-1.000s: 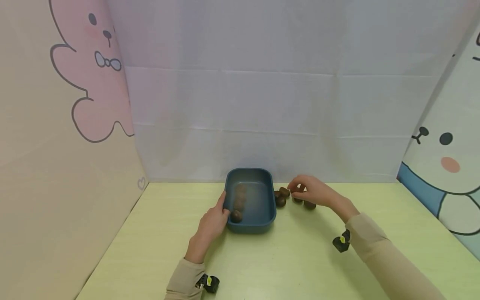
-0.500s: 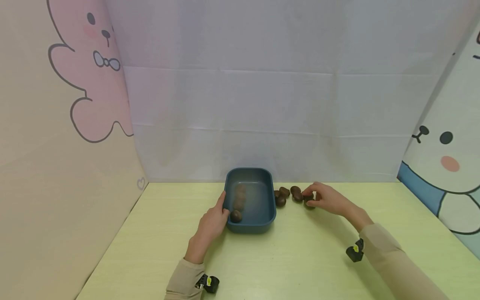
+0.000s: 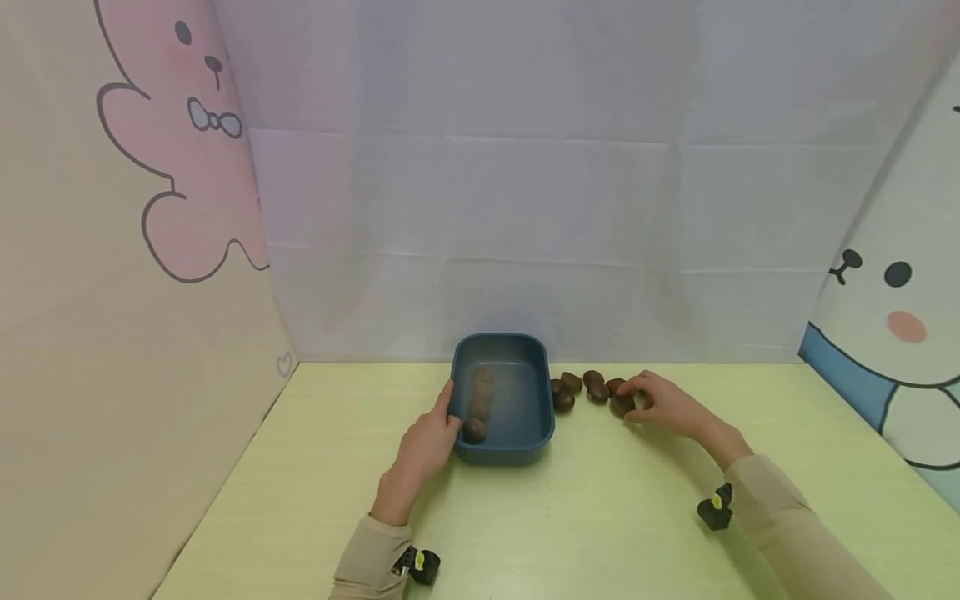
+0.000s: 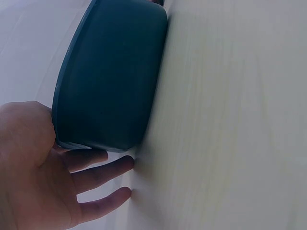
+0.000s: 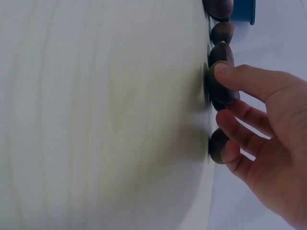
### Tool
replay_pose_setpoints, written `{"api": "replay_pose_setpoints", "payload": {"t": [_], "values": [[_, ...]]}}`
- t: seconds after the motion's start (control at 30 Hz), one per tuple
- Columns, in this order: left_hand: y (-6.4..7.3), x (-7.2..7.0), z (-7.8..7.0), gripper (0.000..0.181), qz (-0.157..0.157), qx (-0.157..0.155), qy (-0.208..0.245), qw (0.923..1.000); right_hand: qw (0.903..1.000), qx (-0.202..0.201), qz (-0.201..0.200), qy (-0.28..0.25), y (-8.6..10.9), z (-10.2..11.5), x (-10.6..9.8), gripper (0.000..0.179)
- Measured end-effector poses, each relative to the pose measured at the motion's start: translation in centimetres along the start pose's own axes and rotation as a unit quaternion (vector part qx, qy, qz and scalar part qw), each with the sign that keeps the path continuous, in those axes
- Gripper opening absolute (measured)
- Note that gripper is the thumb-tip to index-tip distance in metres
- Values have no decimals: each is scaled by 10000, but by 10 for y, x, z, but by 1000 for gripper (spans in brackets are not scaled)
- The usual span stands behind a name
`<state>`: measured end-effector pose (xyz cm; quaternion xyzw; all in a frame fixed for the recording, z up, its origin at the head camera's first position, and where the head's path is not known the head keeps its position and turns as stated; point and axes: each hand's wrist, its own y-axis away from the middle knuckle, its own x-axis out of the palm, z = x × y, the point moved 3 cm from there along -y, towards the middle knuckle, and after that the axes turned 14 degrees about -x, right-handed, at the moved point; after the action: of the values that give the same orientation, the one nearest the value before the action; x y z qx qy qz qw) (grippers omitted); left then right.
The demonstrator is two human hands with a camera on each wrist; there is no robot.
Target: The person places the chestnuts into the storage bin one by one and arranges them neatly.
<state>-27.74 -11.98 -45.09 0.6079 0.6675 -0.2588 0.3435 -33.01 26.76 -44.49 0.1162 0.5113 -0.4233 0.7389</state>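
A dark blue rectangular tray (image 3: 515, 454) stands at the back of the table. One brown chestnut (image 3: 474, 431) lies in its near left corner; behind it runs a hazy brown row, too faint to make out. My left hand (image 3: 422, 450) holds the tray's left side by the rim, its lower fingers (image 4: 103, 206) spread below the tray's end in the left wrist view. Right of the tray, my right hand (image 3: 667, 406) pinches a chestnut (image 5: 218, 86) between thumb and fingertips, low at the table. Another chestnut (image 5: 218, 146) sits behind its lower fingers.
Between the tray and my right hand lie several more chestnuts (image 3: 564, 400), in small groups near the back edge. A pale wall sheet (image 3: 465, 208) rises right behind the tabletop (image 3: 525, 533). Printed side panels (image 3: 187, 333) stand left and right.
My right hand has moved right, away from the chestnuts beside the tray to the one at the right end, and its fingers now lie on it. The left hand and tray stay put.
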Motion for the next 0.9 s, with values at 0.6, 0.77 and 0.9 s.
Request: {"api": "replay_pose_setpoints", "payload": {"t": [0.6,0.77,0.9], "values": [[1,-1,0,62,92,6,46,9999,9994,-129,-311,60,-7,10,4,30],[2,-2,0,62,87,37,93,9999,9988,-201,-446,-60,-16,21,-3,28],[2,-2,-1,62,71,61,102,9999,9967,-431,-650,-213,-26,28,-5,26]]}}
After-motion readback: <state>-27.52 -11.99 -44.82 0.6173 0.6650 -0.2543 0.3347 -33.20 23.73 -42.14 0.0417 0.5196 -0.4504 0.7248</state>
